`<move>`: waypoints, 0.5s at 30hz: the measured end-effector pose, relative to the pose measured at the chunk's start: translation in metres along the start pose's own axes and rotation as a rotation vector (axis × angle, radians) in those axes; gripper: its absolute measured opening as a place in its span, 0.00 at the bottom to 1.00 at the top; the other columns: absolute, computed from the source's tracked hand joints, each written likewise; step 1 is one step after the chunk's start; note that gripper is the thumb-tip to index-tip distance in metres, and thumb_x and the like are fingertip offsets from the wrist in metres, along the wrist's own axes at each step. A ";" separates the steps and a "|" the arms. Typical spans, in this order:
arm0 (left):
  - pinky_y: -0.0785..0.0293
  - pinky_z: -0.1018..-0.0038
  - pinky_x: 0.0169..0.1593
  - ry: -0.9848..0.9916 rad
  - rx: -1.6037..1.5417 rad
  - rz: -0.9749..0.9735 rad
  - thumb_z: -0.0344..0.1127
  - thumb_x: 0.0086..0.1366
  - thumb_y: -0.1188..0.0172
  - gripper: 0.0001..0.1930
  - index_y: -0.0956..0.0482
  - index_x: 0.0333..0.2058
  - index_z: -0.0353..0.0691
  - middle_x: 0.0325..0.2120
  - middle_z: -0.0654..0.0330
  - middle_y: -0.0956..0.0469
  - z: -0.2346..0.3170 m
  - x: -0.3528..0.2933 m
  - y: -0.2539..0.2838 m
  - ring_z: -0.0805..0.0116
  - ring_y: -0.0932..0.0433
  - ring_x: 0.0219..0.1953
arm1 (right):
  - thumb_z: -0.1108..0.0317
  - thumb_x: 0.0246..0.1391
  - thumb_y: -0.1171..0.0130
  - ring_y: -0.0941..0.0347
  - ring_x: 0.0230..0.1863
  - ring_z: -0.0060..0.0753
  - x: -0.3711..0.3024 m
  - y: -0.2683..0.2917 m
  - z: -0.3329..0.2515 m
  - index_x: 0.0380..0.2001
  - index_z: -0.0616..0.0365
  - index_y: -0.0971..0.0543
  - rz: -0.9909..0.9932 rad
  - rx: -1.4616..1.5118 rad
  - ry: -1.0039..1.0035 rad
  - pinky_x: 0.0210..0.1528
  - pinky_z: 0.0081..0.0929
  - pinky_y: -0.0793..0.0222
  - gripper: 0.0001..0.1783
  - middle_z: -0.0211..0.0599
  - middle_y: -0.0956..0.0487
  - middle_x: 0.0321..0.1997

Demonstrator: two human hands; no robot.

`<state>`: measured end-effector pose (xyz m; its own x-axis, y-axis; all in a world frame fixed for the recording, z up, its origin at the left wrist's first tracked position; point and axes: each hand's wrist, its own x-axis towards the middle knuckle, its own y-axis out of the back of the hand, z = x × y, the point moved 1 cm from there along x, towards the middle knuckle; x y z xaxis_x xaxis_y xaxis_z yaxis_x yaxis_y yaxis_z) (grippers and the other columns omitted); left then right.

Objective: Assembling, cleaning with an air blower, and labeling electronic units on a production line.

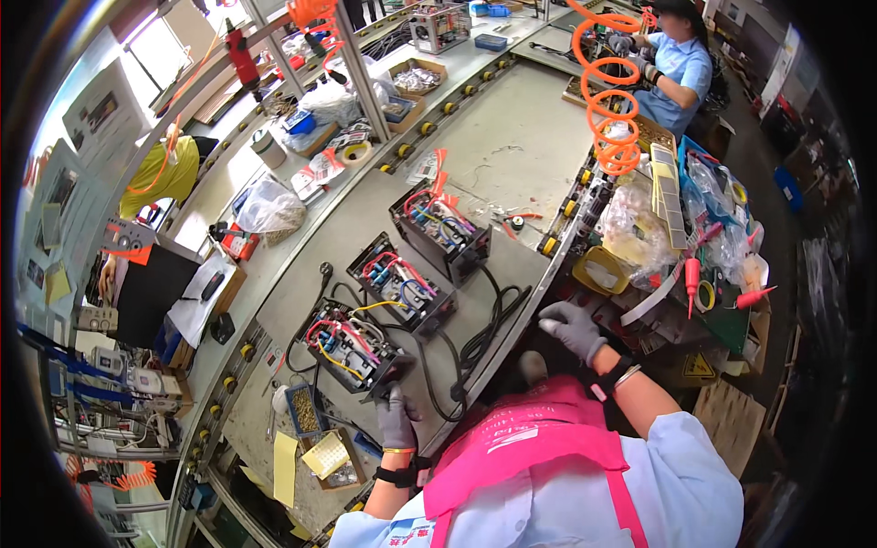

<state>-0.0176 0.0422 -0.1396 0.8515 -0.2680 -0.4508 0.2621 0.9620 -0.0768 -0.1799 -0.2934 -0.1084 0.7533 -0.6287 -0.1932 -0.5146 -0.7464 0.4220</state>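
Three open black-cased electrical units with coloured wires stand in a slanting row on a grey board: the nearest unit (354, 352), the middle unit (402, 283) and the farthest unit (443, 228). My left hand (397, 422), in a grey glove, is closed at the near corner of the nearest unit; part of its fingers is hidden against the case. Black power cords (489, 333) lie coiled to the right of the units. My right hand (574, 331), gloved too, is held off the line's right edge with its fingers apart and nothing in them.
Roller rails (566, 205) flank the line. A blue bin of small parts (304, 409) and a cardboard box (343, 457) sit near left. An orange coiled hose (610, 100) hangs ahead. Tools and bags crowd the right-hand bench. A co-worker (681, 68) works at far right.
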 end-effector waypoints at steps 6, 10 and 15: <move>0.25 0.73 0.29 -0.049 0.147 0.144 0.40 0.65 0.44 0.18 0.35 0.47 0.36 0.28 0.56 0.25 -0.010 -0.013 -0.003 0.69 0.25 0.25 | 0.69 0.52 0.39 0.28 0.30 0.19 0.021 0.118 0.063 0.38 0.58 0.21 0.203 0.235 -0.112 0.32 0.20 0.30 0.10 0.29 0.21 0.32; 0.42 0.62 0.61 -0.345 0.628 0.486 0.40 0.58 0.36 0.36 0.42 0.60 0.29 0.52 0.45 0.33 -0.012 -0.042 -0.035 0.50 0.35 0.55 | 0.70 0.54 0.40 0.29 0.28 0.18 0.037 0.195 0.117 0.37 0.59 0.22 0.271 0.332 -0.178 0.31 0.18 0.31 0.08 0.27 0.23 0.30; 0.45 0.60 0.63 -0.512 0.981 0.530 0.42 0.58 0.37 0.35 0.40 0.59 0.31 0.55 0.44 0.36 0.012 -0.074 -0.100 0.48 0.38 0.59 | 0.71 0.54 0.41 0.28 0.31 0.19 0.067 0.278 0.189 0.40 0.58 0.22 0.420 0.262 -0.110 0.33 0.19 0.30 0.10 0.28 0.23 0.32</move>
<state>-0.1014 -0.0346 -0.0883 0.9789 -0.0587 0.1959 -0.1281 0.5706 0.8112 -0.3498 -0.5848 -0.1717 0.4188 -0.8952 -0.1524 -0.8599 -0.4449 0.2501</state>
